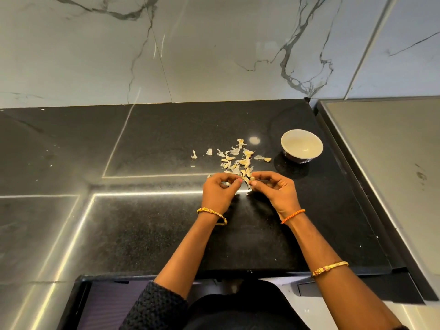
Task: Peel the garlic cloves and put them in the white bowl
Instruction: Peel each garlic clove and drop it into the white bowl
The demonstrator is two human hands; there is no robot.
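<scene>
Both hands meet over the black bench (147, 234), fingertips turned in toward each other, with a garlic clove (247, 181) pinched between them. The left hand (220, 190) curls its thumb and first fingers onto the clove's left side; the right hand (273, 190) pinches from the right, thumb tip close against the skin, its other fingers loosely bent. The clove is small and half hidden, so its long axis cannot be read with certainty, though it seems to run roughly from one hand to the other. Just beyond the fingers, farther from the person, lies the pile of cloves and skins (238, 160), with a few loose flakes strewn out to the left. The bowl (302, 146) stands beyond and to the right of the fingers, well apart from the pile, and looks empty. It lies on the right hand's side, so that hand is the nearer one to carry the clove across once it is bare; the drop would run forward and rightward, past the edge of the pile.
</scene>
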